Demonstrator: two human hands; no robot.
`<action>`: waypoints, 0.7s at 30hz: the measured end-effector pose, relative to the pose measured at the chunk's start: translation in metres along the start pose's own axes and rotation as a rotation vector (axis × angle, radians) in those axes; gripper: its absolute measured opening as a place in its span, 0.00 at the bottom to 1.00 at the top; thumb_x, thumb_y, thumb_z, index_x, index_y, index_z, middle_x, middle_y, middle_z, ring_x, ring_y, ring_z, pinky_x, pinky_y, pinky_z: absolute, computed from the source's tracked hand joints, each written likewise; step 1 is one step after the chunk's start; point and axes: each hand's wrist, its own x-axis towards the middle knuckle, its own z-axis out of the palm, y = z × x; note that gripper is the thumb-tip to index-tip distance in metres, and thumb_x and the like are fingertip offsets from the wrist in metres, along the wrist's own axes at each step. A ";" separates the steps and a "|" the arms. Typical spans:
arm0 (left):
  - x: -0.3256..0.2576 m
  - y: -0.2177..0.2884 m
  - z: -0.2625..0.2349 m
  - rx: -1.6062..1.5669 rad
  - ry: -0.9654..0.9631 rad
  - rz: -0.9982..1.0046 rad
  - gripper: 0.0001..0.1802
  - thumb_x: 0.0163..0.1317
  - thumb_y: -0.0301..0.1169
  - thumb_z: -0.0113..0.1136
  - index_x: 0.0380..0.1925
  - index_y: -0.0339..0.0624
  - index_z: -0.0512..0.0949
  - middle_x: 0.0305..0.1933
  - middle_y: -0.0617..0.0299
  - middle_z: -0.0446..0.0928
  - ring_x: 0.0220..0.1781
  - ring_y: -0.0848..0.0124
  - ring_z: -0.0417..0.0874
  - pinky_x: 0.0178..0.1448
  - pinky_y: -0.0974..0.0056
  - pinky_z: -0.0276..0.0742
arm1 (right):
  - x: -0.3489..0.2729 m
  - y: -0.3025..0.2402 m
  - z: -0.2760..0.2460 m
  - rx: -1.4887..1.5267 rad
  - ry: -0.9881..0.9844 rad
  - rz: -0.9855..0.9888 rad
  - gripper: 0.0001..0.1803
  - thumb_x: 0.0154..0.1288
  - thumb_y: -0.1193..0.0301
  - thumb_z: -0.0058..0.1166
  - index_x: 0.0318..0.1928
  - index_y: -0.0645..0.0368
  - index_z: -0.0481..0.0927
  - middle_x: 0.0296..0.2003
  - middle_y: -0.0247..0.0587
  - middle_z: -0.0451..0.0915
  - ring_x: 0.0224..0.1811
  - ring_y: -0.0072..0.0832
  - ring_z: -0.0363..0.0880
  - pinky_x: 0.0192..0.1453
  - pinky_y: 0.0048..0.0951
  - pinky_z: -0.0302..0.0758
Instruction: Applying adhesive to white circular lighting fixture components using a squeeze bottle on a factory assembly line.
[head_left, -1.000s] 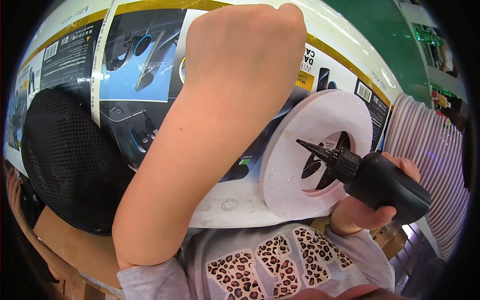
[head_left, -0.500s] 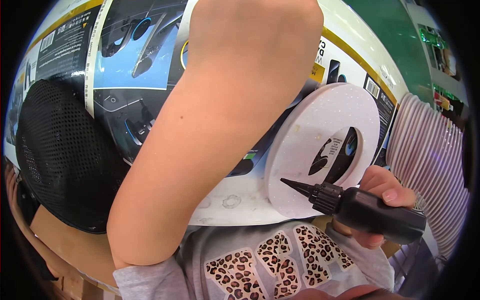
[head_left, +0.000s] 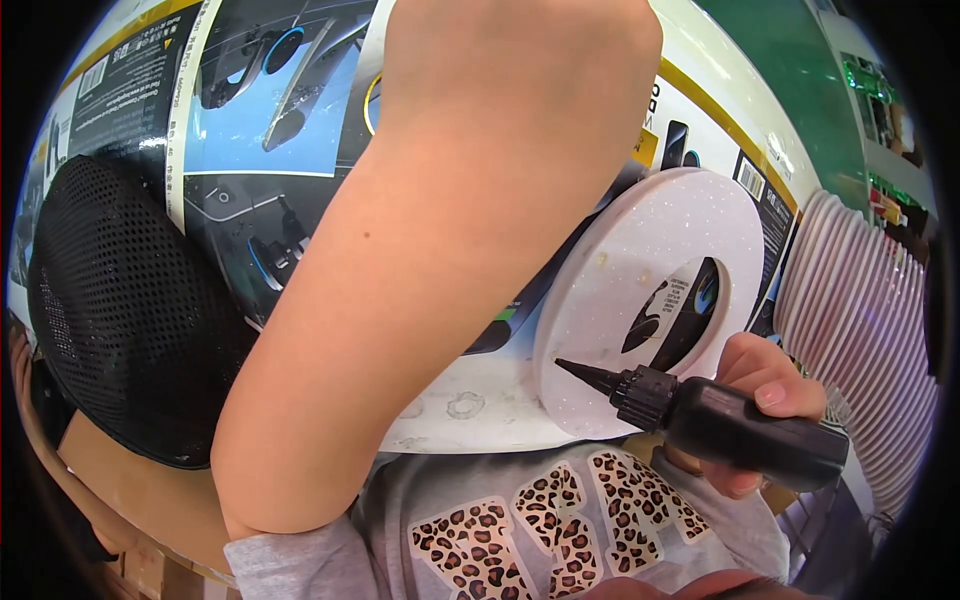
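My right hand is wrapped round a black squeeze bottle with a ribbed cap and a long pointed nozzle. The bottle lies tilted, nozzle toward the left, over the lower part of a thick white speckled ring. Whether the nozzle tip touches the ring, I cannot tell. Through the ring's oval hole, printed sheeting shows. My bare left forearm crosses the middle of the view from the lower left to the top edge, covering part of the table. My left hand itself is out of view.
A black perforated rounded object sits at the left. Many white rings are stacked in a row at the right. Printed packaging sheets cover the table. Cardboard and another person's arm show at the lower left.
My left forearm has shifted slightly right. The bottle in my right hand has moved a touch left relative to the ring, which appears slightly farther right.
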 end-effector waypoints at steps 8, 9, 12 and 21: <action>0.001 -0.002 -0.001 -0.008 0.050 0.034 0.06 0.48 0.28 0.56 0.18 0.41 0.70 0.16 0.57 0.73 0.21 0.62 0.77 0.27 0.62 0.72 | -0.001 0.001 -0.011 0.009 -0.095 -0.033 0.32 0.51 0.56 0.66 0.48 0.62 0.66 0.17 0.31 0.69 0.12 0.21 0.61 0.18 0.25 0.52; 0.001 -0.002 -0.001 -0.023 0.057 0.038 0.06 0.48 0.28 0.56 0.18 0.41 0.70 0.16 0.57 0.73 0.21 0.61 0.77 0.27 0.62 0.72 | -0.005 0.001 -0.010 -0.019 -0.023 -0.029 0.29 0.55 0.51 0.62 0.44 0.60 0.67 0.19 0.31 0.68 0.16 0.19 0.59 0.22 0.23 0.55; 0.000 -0.002 -0.001 -0.066 0.077 0.044 0.05 0.47 0.27 0.56 0.18 0.41 0.70 0.16 0.57 0.72 0.20 0.61 0.77 0.27 0.62 0.72 | -0.002 -0.002 -0.007 -0.075 -0.001 -0.038 0.29 0.55 0.51 0.61 0.44 0.60 0.67 0.18 0.31 0.68 0.15 0.19 0.59 0.21 0.23 0.55; -0.001 -0.004 0.003 -0.031 0.104 0.067 0.04 0.45 0.26 0.55 0.17 0.42 0.70 0.15 0.57 0.72 0.20 0.60 0.77 0.27 0.60 0.72 | 0.005 0.000 -0.019 0.058 -0.206 0.003 0.39 0.48 0.59 0.70 0.56 0.62 0.64 0.15 0.31 0.69 0.08 0.23 0.60 0.17 0.28 0.51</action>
